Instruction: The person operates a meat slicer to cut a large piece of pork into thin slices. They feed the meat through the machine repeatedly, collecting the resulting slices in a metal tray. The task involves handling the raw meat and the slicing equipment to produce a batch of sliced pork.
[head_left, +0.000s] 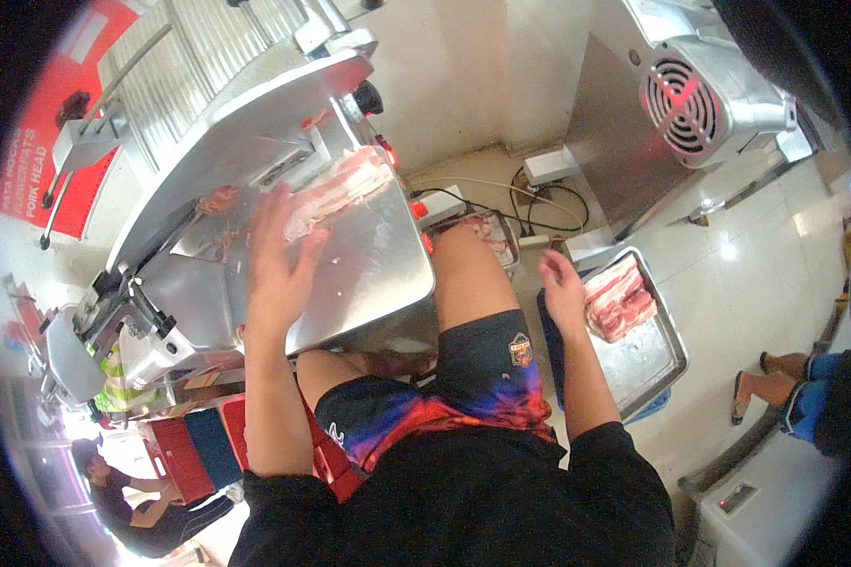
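My left hand (286, 255) reaches over the metal plate of a meat slicer (369, 274), its fingers stretched and the thumb apart. Beside its fingers lies a pile of thin, fatty raw meat slices (345, 192); whether the fingertips touch it I cannot tell. Small meat scraps (219, 200) cling near the slicer's blade guard. Out to the right, my right hand (563, 288) hangs in the air with loosely bent fingers and nothing visible in it. Just beyond it, layered red-and-white meat slices (620, 300) lie in a metal tray (648, 373).
Another tray of meat (494, 230) sits on the floor past my knee, near cables and a power strip (534, 242). A metal machine with a round vent (683, 101) stands at the far right. One person (132, 501) is at lower left; another's legs (775, 392) show at right.
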Action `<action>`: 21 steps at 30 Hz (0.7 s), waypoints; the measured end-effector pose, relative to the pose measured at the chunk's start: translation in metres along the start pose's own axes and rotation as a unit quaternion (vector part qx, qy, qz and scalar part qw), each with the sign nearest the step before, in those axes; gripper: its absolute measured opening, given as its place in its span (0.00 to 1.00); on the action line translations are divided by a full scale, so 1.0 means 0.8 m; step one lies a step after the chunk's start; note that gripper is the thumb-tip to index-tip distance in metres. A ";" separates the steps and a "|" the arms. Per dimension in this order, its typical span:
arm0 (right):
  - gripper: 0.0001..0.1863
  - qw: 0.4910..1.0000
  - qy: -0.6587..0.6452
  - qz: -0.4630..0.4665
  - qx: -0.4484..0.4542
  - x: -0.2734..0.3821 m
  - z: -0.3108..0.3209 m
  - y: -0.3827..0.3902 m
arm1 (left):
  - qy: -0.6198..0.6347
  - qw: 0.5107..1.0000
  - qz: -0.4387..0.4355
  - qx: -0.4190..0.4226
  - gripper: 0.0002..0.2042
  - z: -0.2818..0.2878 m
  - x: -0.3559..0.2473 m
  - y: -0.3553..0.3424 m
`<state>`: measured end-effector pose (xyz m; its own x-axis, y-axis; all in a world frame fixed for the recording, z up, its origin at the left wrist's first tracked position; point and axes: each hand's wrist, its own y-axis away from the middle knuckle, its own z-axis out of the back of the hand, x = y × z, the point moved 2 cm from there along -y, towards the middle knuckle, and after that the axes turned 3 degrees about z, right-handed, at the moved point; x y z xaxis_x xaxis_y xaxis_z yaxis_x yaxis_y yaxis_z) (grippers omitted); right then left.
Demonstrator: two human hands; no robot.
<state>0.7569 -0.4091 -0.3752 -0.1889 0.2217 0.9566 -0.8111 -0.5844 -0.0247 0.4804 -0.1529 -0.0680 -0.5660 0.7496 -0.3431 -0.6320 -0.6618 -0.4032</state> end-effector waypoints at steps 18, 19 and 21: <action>0.19 0.772 -0.632 -0.069 -0.027 0.280 -0.018 0.030 | 0.209 0.964 -0.142 0.081 0.32 -0.053 -0.181 0.056; 0.19 0.768 -0.637 -0.028 -0.057 0.273 0.006 0.028 | 0.211 0.964 -0.150 0.066 0.30 -0.049 -0.184 0.055; 0.20 0.770 -0.629 0.044 -0.102 0.249 0.051 0.029 | 0.236 0.958 -0.154 0.058 0.28 -0.054 -0.183 0.054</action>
<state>0.7230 -0.4107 -0.1730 0.3341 -0.8168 0.4703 -0.9196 -0.3919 -0.0274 0.5590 -0.2907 -0.0716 -0.0582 0.8124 -0.5802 -0.8002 -0.3855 -0.4594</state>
